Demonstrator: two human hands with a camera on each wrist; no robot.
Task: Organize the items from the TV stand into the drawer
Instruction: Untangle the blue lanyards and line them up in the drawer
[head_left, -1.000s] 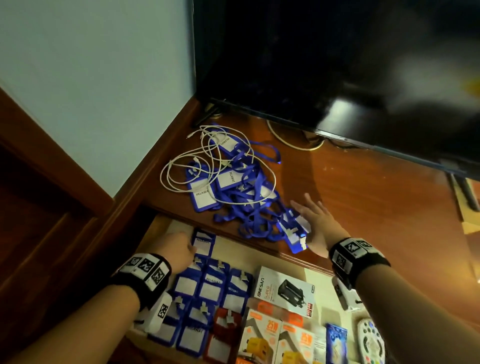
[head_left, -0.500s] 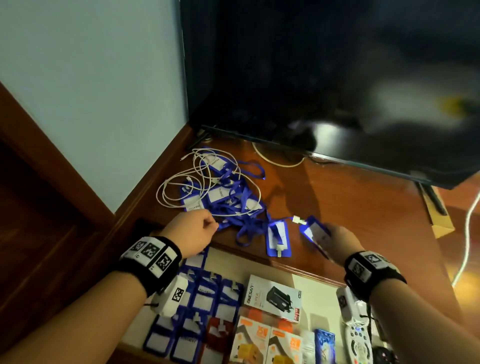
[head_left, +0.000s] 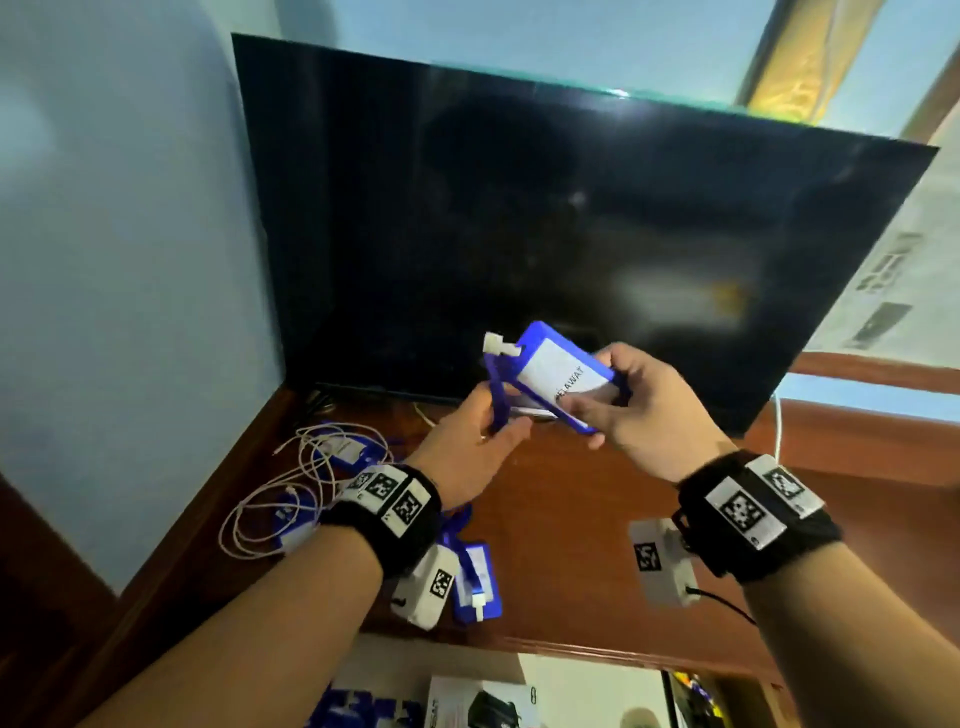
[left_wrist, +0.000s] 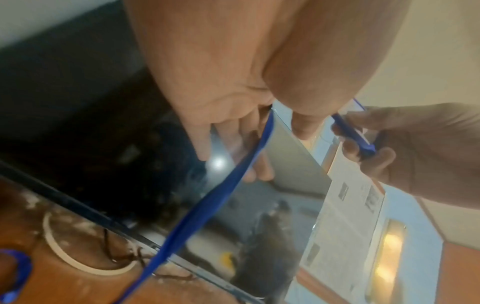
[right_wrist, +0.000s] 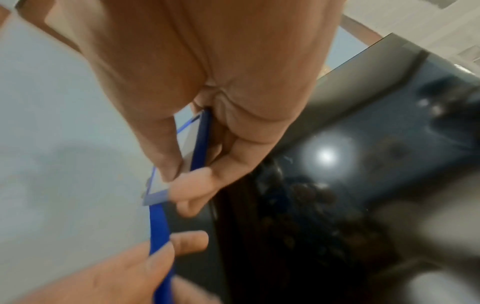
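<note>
A blue badge holder (head_left: 558, 376) with a white card is lifted in front of the TV, and my right hand (head_left: 631, 410) pinches its lower end between thumb and fingers (right_wrist: 192, 185). Its blue lanyard strap (head_left: 496, 397) hangs from the white clip, and my left hand (head_left: 475, 441) pinches that strap (left_wrist: 233, 181). More blue badge holders (head_left: 475, 582) and a coiled white cable (head_left: 280, 488) lie on the wooden TV stand (head_left: 571, 561). The open drawer (head_left: 467, 691) shows at the bottom edge with boxes and blue holders inside.
The dark TV screen (head_left: 519, 234) stands close behind both hands. A light blue wall (head_left: 130, 234) borders the stand on the left. A white cable (head_left: 776, 431) hangs at the TV's right edge. The stand's front edge (head_left: 597, 652) overhangs the drawer.
My right hand has raised the badge holder from the stand up in front of the TV. The left hand left the pile and took hold of its strap. The view tilted upward.
</note>
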